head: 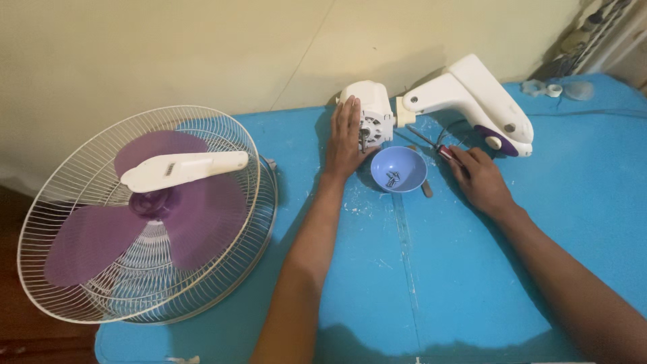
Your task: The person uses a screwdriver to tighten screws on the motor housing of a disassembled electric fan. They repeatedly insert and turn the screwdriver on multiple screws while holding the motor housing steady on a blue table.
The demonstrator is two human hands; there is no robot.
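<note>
Right hand (482, 178) pinches a screwdriver (431, 145) beside the blue bowl (399, 168). Left hand (345, 138) lies flat, fingers apart, steadying the fan motor (374, 111): probably heavy, rigid, best braced by its white casing.

We see a table (472, 269) covered in bright blue, flecked with white crumbs. Behind the table rises a plain cream wall (168, 47); left of it, dark floor (13, 202).
</note>
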